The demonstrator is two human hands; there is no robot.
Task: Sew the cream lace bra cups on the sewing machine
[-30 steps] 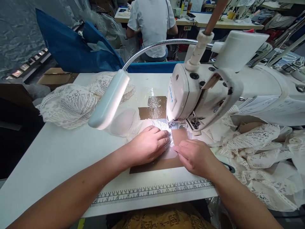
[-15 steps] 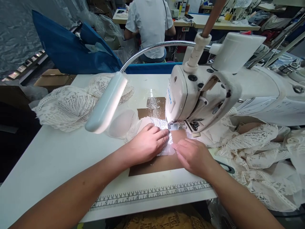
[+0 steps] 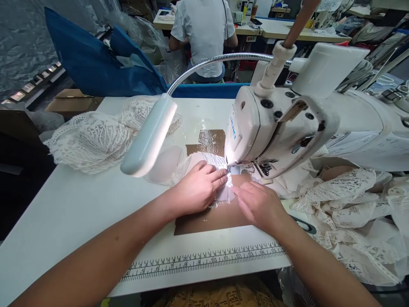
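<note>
A piece of white lace fabric [image 3: 225,195] lies under the needle area of a white sewing machine [image 3: 247,123]. My left hand [image 3: 200,187] rests flat on the lace, palm down, fingers stretched toward the presser foot. To the right, my right hand [image 3: 258,204] has thumb and fingers pinched together at the lace's near right edge; the fingertips partly hide that edge. A pale moulded cup [image 3: 164,164] joins the lace on the left. Brown tape [image 3: 204,219] covers the table surface beneath both hands.
A lamp [image 3: 148,136] on a bendy metal neck hangs over the left side. Lace heaps lie on the left [image 3: 92,140] and right [image 3: 354,213]. A printed ruler [image 3: 204,260] runs along the table's front edge. Beyond, a person [image 3: 204,38] sits facing away.
The lace's near edge has crept slightly toward the machine between my hands. Both hands keep nearly the same pose. The view has shifted a little.
</note>
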